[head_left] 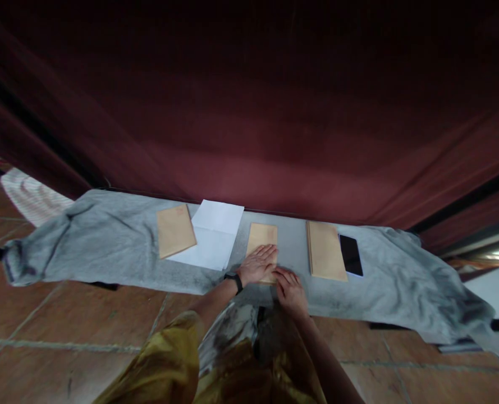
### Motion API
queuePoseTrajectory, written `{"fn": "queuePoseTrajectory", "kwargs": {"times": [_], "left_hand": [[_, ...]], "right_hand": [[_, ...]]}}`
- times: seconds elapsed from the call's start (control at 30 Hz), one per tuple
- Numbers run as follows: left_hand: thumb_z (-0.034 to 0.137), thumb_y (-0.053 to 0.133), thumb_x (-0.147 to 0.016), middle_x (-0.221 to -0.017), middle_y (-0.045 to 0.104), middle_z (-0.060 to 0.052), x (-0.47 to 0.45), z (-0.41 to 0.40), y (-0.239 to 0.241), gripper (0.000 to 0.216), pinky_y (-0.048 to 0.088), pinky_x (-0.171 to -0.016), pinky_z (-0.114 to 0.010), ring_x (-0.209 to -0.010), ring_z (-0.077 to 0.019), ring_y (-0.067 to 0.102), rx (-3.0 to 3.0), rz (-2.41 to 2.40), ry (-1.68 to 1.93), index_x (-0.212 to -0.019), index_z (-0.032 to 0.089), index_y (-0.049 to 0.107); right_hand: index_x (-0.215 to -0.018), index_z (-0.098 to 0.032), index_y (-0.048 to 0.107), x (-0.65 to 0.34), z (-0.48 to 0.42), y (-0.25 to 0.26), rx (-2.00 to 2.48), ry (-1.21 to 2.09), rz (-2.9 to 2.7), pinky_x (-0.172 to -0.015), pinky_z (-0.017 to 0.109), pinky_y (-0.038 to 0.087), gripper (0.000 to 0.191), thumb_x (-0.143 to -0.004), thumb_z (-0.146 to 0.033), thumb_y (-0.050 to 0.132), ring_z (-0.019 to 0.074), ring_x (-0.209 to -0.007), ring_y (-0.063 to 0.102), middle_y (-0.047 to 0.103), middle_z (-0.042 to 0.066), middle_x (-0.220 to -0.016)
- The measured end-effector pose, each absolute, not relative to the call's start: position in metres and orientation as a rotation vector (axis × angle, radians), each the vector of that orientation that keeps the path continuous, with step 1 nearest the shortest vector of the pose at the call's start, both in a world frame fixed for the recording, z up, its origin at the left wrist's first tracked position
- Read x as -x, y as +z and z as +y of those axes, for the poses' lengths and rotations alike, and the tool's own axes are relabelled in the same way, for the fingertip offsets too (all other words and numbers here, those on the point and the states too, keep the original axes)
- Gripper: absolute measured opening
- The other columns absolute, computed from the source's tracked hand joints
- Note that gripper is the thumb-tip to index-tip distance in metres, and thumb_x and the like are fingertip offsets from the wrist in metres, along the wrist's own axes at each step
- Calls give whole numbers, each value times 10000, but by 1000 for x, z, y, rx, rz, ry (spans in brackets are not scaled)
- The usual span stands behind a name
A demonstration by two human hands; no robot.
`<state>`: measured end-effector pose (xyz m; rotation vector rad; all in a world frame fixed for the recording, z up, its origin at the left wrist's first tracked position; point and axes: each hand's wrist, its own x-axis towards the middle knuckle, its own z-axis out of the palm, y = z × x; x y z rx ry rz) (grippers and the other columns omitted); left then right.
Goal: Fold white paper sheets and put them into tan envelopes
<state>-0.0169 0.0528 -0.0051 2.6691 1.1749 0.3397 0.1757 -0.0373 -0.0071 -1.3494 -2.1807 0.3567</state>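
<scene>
A brown paper envelope (262, 233) lies upright on the grey cloth in front of me, partly hidden under my hands. My left hand (255, 265) rests flat across its lower half, fingers stretched toward the right, with a dark band on the wrist. At the envelope's lower right edge is my right hand (290, 290), its fingers bent and close together on the paper, near the left fingers. To the left, another brown envelope (175, 231) overlaps white sheets of paper (215, 233) that show a crease. On the right lies a stack of brown envelopes (326, 250).
A dark-screened phone (351, 255) sits beside the stack, touching or nearly touching it. The grey cloth (118, 241) covers a long narrow bench, wrinkled at both ends. Dark red fabric (249, 140) rises directly behind it. Tiled floor (93, 320) shows in front.
</scene>
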Motion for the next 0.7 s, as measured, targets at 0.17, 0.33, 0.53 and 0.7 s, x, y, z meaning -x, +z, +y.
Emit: {"fn": "queuePoseTrajectory", "kwargs": {"times": [0.17,0.33,0.53,0.7], "left_hand": [[392,347,-1066,-1609,411,-70,26,21,0,516,224,-1251,-387,-1512,-175,316,-2663,1106,402,-1546,205,378],[415,505,-1018,-1565,475,-86,39,-20,2,539,313,-1226,-415,-1472,-198,396,-2668,1088,514,-1515,220,429],[288,549,-1004,-1422,629,-43,47,-39,1,323,431,-1156,-384,-1345,-177,552,-2558,1226,691,-1311,239,635],[265,581,-992,-1339,687,-15,46,-33,2,231,477,-1121,-379,-1282,-173,603,-2459,1205,799,-1184,256,710]], "right_hand": [[-1235,-224,670,-180,-36,-16,1320,377,-2109,-1063,438,469,380,-985,-166,390,224,-1223,603,689,73,-1298],[-1324,-223,634,-179,-22,-20,1280,389,-2089,-1102,446,475,422,-1018,-213,345,213,-1293,585,653,82,-1377],[-1541,-202,419,-160,20,-13,1288,246,-2481,-1220,474,330,512,-1048,-267,297,211,-1471,405,448,83,-1582],[-1577,-243,341,-148,68,-11,1363,122,-2633,-1251,485,246,525,-1059,-321,297,208,-1518,316,324,43,-1644]]}}
